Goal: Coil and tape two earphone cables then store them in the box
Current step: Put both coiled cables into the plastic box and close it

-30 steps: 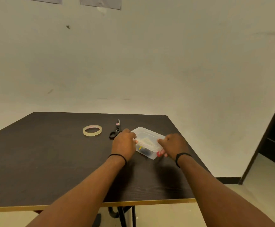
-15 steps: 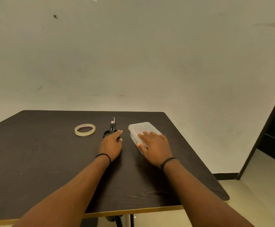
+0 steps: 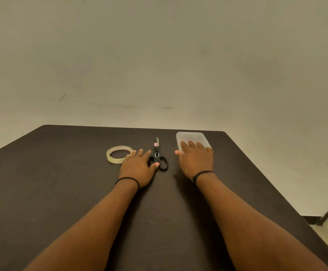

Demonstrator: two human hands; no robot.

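— Plain pale wall behind, dark brown wooden table (image 3: 61, 192) in front. Where is the clear plastic box with its lid on (image 3: 190, 138)?

— Under the fingers of the right hand (image 3: 195, 160). That hand lies palm down and spread flat, fingertips resting on the near part of the lid, the rest of the box reaching away beyond them toward the far edge of the table. It grips nothing; it only presses or rests there.

— And the left hand (image 3: 138, 165)?

— Also flat on the table, fingers loosely spread, holding nothing. Its thumb touches or overlaps the near loop of the black-handled scissors (image 3: 158, 156), which lie between the two hands with the blades pointing away from the person.

— Anything on the outer side of the left hand?

— A roll of clear yellowish tape (image 3: 118, 154), lying flat just beyond and to the left of the fingertips; the little finger is right at its rim, though contact is hard to judge.

— Can you see the earphone cables?

— The lid is cloudy; I cannot tell what is inside. Each wrist carries a thin black band (image 3: 202, 174).
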